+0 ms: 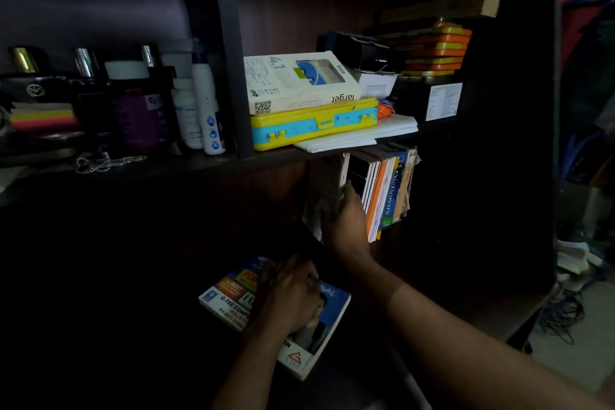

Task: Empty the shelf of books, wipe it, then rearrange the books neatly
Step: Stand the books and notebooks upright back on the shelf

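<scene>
1. Worn pale book (327, 191), centre of the frame: it stands upright at the left end of the row on the lower shelf (432, 243), with ragged lower pages. Judged light, limp and easily torn, it is best held across spine and fore-edge, not by loose pages.
2. Right hand (346, 220): its fingers (349, 188) wrap the book's right edge and grip it; the thumb is hidden.
3. Row of upright books (387, 191), just right of the hand: thin stiff spines and a blue dictionary, touching one another and likely to lean once their neighbour goes.
4. Glossy flat book (276, 313), lower centre: judged stiff and slippery. The left hand (289, 296) lies on its cover; whether its fingers curl round an edge cannot be told.
5. Upper shelf, above: a yellow case (312, 125) under a white box (299, 81).
</scene>
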`<state>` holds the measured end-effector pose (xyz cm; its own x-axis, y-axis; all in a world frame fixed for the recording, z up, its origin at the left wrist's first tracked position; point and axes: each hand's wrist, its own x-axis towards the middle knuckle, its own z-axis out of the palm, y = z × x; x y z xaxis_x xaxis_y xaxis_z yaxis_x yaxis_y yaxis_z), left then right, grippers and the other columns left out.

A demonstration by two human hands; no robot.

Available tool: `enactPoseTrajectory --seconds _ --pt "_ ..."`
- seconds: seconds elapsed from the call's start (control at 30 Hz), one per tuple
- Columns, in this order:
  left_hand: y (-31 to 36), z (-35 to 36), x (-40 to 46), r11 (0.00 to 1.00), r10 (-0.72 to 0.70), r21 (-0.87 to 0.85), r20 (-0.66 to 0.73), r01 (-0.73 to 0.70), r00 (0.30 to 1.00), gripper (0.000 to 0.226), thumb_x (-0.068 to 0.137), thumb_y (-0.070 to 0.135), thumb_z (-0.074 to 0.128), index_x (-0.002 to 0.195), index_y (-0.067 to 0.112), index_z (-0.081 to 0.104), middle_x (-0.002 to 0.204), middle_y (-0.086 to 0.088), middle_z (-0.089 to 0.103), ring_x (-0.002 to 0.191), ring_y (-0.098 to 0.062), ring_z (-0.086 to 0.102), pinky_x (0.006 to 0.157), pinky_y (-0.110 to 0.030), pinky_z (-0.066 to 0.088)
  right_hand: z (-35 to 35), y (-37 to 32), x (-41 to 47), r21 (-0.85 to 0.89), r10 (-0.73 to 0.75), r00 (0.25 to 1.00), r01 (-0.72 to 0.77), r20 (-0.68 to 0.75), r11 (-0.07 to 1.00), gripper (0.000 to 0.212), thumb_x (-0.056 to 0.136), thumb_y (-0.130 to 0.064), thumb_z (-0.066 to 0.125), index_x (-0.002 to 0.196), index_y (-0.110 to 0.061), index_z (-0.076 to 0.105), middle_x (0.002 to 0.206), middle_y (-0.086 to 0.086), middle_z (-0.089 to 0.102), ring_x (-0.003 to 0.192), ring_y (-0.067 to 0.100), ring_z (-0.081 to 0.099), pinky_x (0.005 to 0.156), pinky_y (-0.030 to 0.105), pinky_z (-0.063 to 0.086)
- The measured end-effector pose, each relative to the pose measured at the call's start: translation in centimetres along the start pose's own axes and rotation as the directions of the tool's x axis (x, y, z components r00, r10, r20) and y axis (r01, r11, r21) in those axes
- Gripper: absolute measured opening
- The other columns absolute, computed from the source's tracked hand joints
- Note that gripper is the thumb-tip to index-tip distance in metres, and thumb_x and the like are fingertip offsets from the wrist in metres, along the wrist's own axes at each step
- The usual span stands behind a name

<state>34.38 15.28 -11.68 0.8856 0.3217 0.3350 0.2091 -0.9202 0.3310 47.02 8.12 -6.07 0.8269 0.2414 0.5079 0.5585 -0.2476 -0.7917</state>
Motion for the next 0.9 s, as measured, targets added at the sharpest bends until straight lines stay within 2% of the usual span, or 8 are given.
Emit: enactPoseTrajectory --seconds 0.07,0.13,0.3,0.4,0.53,0.63,0.77,0.9 --pt "-0.6 0.8 0.1 0.996 0.044 0.074 0.003 -0.044 0.999 0.029 0.076 0.041 0.043 0.091 0.025 0.061 0.11 0.008 0.059 0.106 -0.019 0.055 0.097 -0.04 0.033 -0.5 -0.1 -0.8 0.001 -0.026 1.0 0.026 0.005 1.0 0.063 0.094 -0.007 0.06 0.151 0.0 0.034 0.149 0.019 0.041 0.137 0.032 0.041 0.112 0.032 0.036" --pt "-1.2 1.0 0.2 0.99 0.057 0.131 0.013 -0.058 0.998 0.028 0.076 0.044 0.035 0.086 0.027 0.055 0.11 0.009 0.057 0.107 -0.021 0.054 0.095 -0.04 0.033 -1.2 -0.3 -1.3 0.045 -0.083 0.996 0.084 -0.026 0.995 0.067 0.096 -0.007 0.058 0.155 -0.002 0.027 0.157 0.016 0.028 0.145 0.028 0.03 0.12 0.032 0.027" --pt "0.2 -1.4 0.6 0.966 -0.181 -0.217 -0.197 0.137 0.963 0.054 0.073 0.046 0.014 0.101 0.028 0.057 0.114 0.003 0.052 0.11 -0.022 0.043 0.101 -0.047 0.037 -4.4 0.9 -4.7 0.162 -0.107 0.994 0.1 0.029 0.982 0.051 0.093 -0.015 0.067 0.139 -0.027 0.049 0.138 -0.01 0.053 0.13 0.011 0.052 0.106 0.038 0.049" --pt "0.4 -2.5 0.5 0.865 -0.375 -0.467 -0.361 0.183 0.854 0.024 0.081 0.036 0.026 0.092 0.029 0.046 0.106 0.004 0.043 0.103 -0.025 0.043 0.097 -0.052 0.038 -6.3 1.0 -9.4 0.371 0.05 0.958 -0.157 0.282 0.915 0.034 0.091 -0.03 0.071 0.121 -0.029 0.057 0.108 -0.018 0.071 0.107 0.012 0.067 0.086 0.022 0.055" --pt "1.5 -3.5 0.4 0.814 -0.39 -0.574 -0.424 0.09 0.817 0.021 0.08 0.024 0.036 0.1 0.022 0.043 0.112 0.003 0.036 0.107 -0.023 0.043 0.101 -0.042 0.037 -5.7 1.4 -11.7 0.285 -0.126 0.862 -0.023 0.491 0.958 0.039 0.09 -0.021 0.075 0.123 -0.021 0.057 0.108 -0.012 0.072 0.101 0.005 0.07 0.084 0.024 0.057" --pt "1.6 -3.8 0.3 0.895 -0.23 -0.44 -0.6 -0.076 0.766 0.021 0.086 0.009 0.045 0.106 0.01 0.05 0.117 -0.001 0.04 0.113 -0.02 0.044 0.105 -0.019 0.03 -5.5 2.3 -11.0 0.216 -0.121 0.949 0.057 0.291 0.975 0.032 0.092 -0.016 0.071 0.115 -0.03 0.054 0.105 -0.013 0.07 0.096 0.001 0.068 0.081 0.025 0.058" --pt "0.9 -3.5 0.1 0.977 -0.124 -0.205 -0.785 -0.066 0.606 0.016 0.096 0.018 0.054 0.111 0.015 0.05 0.114 -0.007 0.054 0.103 -0.028 0.056 0.09 -0.043 0.044 -6.0 2.7 -10.6 0.23 0.086 0.994 -0.068 -0.066 0.971 0.037 0.085 -0.016 0.079 0.093 -0.033 0.048 0.091 -0.008 0.064 0.08 0.001 0.063 0.067 0.011 0.049" --pt "1.3 -2.6 -0.2 0.962 -0.214 -0.275 -0.751 0.0 0.624 0.027 0.101 0.039 0.049 0.117 0.018 0.044 0.107 -0.013 0.065 0.092 -0.032 0.066 0.073 -0.037 0.052 -5.5 2.4 -11.1 0.115 -0.127 0.987 0.115 0.102 0.987 0.031 0.082 -0.025 0.082 0.096 -0.032 0.055 0.093 -0.015 0.065 0.087 -0.002 0.062 0.076 0.011 0.046"
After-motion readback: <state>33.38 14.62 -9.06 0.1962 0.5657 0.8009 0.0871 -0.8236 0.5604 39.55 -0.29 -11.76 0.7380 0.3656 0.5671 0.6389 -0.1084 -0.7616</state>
